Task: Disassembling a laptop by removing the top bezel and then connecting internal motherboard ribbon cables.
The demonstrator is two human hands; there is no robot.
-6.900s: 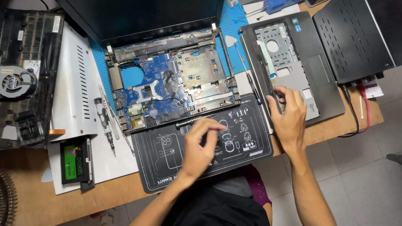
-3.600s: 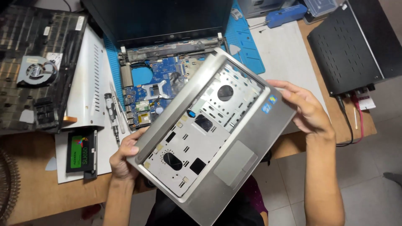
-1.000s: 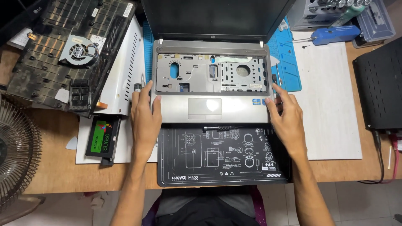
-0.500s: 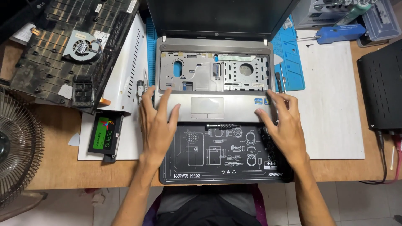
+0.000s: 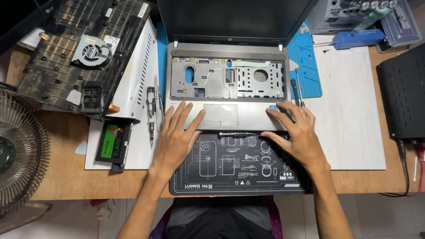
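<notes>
**Pressing the palmrest cover down evenly**

Head view: our left hand (image 5: 177, 137) lies flat, fingers spread, on the silver palmrest cover (image 5: 228, 116) at seven o'clock of the touchpad (image 5: 220, 114); its grip is fully open and holds nothing. Our right hand (image 5: 294, 132), equally open and empty, presses the cover's front right corner. The cover sits on the laptop base at the middle of the tabletop (image 5: 62, 177), above the black mat (image 5: 230, 168). We judge equal pressure along the front edge, seating clips without twisting, works best.
</notes>
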